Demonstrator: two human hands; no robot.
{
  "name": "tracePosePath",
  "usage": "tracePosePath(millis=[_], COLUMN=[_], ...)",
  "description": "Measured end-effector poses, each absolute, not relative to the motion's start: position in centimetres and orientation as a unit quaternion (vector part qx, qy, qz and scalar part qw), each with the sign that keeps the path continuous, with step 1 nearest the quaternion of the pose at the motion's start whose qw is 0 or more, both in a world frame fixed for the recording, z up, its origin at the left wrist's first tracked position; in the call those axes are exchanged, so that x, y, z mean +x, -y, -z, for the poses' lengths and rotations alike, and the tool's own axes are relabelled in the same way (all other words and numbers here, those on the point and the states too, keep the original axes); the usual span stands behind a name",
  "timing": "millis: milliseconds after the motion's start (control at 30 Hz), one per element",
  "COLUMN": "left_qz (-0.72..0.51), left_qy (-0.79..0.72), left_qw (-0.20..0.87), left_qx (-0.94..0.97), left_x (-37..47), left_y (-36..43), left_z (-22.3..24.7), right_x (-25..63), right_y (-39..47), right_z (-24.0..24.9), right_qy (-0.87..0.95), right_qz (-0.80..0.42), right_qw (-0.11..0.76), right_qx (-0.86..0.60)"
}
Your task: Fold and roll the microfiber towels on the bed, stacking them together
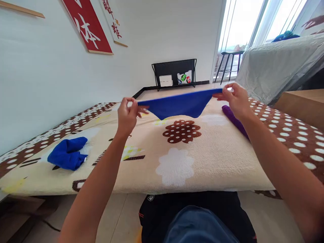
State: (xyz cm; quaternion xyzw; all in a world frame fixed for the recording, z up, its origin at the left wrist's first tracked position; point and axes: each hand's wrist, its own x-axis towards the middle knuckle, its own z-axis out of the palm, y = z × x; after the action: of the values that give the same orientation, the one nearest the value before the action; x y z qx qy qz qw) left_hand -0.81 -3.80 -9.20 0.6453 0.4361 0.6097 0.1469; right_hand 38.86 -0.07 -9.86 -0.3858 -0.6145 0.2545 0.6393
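Note:
A blue cloth [181, 103] is stretched in the air between my two hands, its top edge taut and its lower part hanging over the blanket. My left hand [128, 114] pinches its left corner between thumb and finger, the other fingers loosely extended. At the right corner, slightly higher, my right hand [235, 98] pinches the cloth the same way. A crumpled blue cloth [68, 153] lies on the blanket [217, 162] to the left. Partly hidden behind my right hand and forearm is a rolled purple cloth [234, 119].
The patterned blanket covers a bed-like surface against the left wall. A black rack [174, 69] with white boxes stands at the back. To the right are a black stool [230, 64], a plastic-covered piece of furniture [275, 64] and another person's hand [314, 22] near bluish cloth.

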Motion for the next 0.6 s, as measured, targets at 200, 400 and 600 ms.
tracePosePath(millis=[200, 400, 600], left_qz=[-0.355, -0.219, -0.169], left_qy=[-0.551, -0.548, -0.528], left_qw=[0.176, 0.249, 0.243], left_qx=[0.734, 0.768, 0.796], left_x=[-3.5, -4.1, -3.9], left_y=[13.3, 18.2, 19.6], left_z=[19.3, 24.1, 24.8], right_x=[43.2, 44.1, 42.9], right_y=[7.4, 11.5, 14.0], right_z=[18.7, 23.0, 23.3], right_qy=[0.786, 0.805, 0.818], right_qz=[-0.369, -0.426, -0.376], right_qw=[0.270, 0.070, 0.043], right_qx=[-0.417, -0.406, -0.434])
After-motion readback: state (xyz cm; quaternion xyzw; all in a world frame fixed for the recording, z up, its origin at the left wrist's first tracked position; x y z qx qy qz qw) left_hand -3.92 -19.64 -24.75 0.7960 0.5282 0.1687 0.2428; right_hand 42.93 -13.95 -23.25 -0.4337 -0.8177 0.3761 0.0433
